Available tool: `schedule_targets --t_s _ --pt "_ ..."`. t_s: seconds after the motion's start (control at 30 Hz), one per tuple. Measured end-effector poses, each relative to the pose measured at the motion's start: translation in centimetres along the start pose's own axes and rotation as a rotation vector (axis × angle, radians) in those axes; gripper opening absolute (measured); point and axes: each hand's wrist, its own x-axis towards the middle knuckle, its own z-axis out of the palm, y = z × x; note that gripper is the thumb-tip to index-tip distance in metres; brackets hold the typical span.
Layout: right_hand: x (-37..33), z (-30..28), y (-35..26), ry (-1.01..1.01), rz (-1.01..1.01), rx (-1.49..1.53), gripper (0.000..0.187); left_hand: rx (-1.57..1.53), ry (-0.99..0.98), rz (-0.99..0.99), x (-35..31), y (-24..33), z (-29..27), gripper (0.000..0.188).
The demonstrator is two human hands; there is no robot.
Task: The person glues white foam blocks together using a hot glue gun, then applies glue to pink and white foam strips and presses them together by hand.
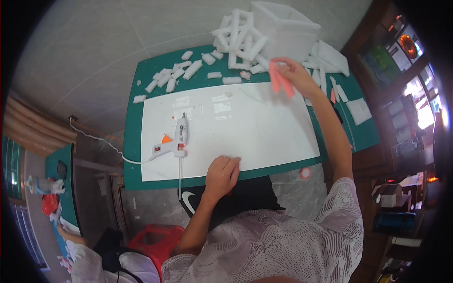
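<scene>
Up at the far right corner of the board, the right hand has its grip pinched on the pink strips, flat, matte, foam-like lengths hanging in a narrow V; whether their lower ends touch the board can't be told. The left hand is down at the near edge, fingers curled, fingertips by the white surface, and whether that grip is clenched on anything can't be told. The board itself is smooth and glossy, mirroring window light, its straight sides bowed by the lens, with a green counter bordering it. On its left part lies the glue gun, white hard plastic with an orange trigger, nozzle pointing away, its clear glue stick poking past the near edge, its cord curving off left. From the gun across to the right side runs a broad, flat stretch for the hands. Along the far edge it's crowded: stubby white blocks with squared ends, slim frames stacked at angles, a grainy foam box, and thin sheets to the right.
</scene>
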Motion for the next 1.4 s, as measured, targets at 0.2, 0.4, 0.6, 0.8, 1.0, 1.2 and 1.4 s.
schedule_targets --t_s 0.2,0.4,0.6,0.8,1.0,1.2,1.4 --pt "-4.3 9.9 1.0 -0.338 0.120 0.250 0.037 -0.221 0.033 -0.258 0.2 0.6 -0.6 0.027" --pt "-5.8 13.5 2.4 -0.389 0.271 0.385 0.038 -0.187 0.057 -0.293 1.0 1.1 -0.7 0.036" --pt "-6.1 13.4 4.4 -0.499 0.191 0.372 0.042 -0.060 0.035 -0.336 0.8 0.6 0.3 0.043" --pt "-6.2 12.7 3.6 -0.602 0.216 0.371 0.052 0.082 0.004 -0.280 2.5 1.3 0.6 0.049" --pt "-6.6 12.6 3.5 -0.673 0.171 0.353 0.058 0.037 -0.008 -0.320 3.3 1.0 0.7 0.040" --pt "-6.7 12.5 3.1 -0.672 0.211 0.366 0.056 0.002 0.006 -0.350 3.1 0.4 0.7 0.028" --pt "-6.8 12.9 3.5 -0.650 0.147 0.450 0.057 0.068 0.004 -0.327 3.7 0.9 0.5 0.020"
